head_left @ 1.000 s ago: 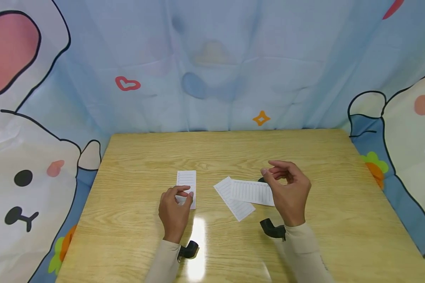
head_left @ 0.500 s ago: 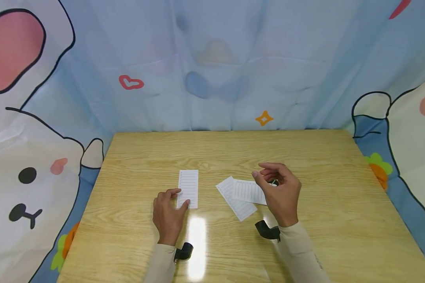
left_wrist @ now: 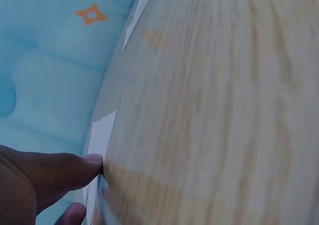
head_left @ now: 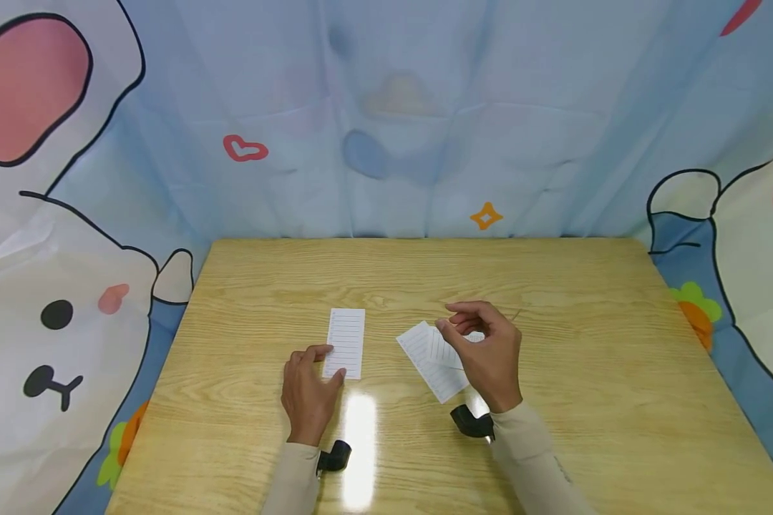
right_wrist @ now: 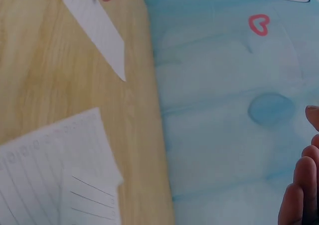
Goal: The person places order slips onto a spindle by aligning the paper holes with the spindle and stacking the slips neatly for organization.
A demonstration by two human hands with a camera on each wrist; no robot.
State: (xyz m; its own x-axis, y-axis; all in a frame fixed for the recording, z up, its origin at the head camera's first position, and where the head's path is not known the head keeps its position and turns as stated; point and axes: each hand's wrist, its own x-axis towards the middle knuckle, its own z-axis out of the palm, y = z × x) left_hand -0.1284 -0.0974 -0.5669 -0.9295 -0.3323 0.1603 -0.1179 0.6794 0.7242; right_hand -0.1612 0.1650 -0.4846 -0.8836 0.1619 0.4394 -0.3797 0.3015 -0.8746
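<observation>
At left in the head view, my left hand (head_left: 309,395) rests at the edge of an upright lined paper card (head_left: 349,336), its thumb and a finger touching it with a gap between their tips. In the left wrist view the thumb lies right on the card (left_wrist: 102,130). My right hand (head_left: 489,357) hovers over two overlapping cards, fingers loosely bent and nothing visible between thumb and fingers. One card (head_left: 430,368) lies slanted; the other (head_left: 443,350) lies crosswise on top, partly hidden by the hand. In the right wrist view, the fingers (right_wrist: 305,180) show at the right edge.
A wooden table (head_left: 232,307) bears the cards. Something thin (head_left: 515,315) shows just beyond the back of my right hand, mostly hidden. A blue patterned curtain (head_left: 412,129) hangs behind the table's far edge. Black straps with mounts (head_left: 335,456) sit on both wrists.
My right hand has moved left over the crossed cards, now covering the dark thing seen near it before. My left hand has drawn back off the middle of its card to its left edge.
</observation>
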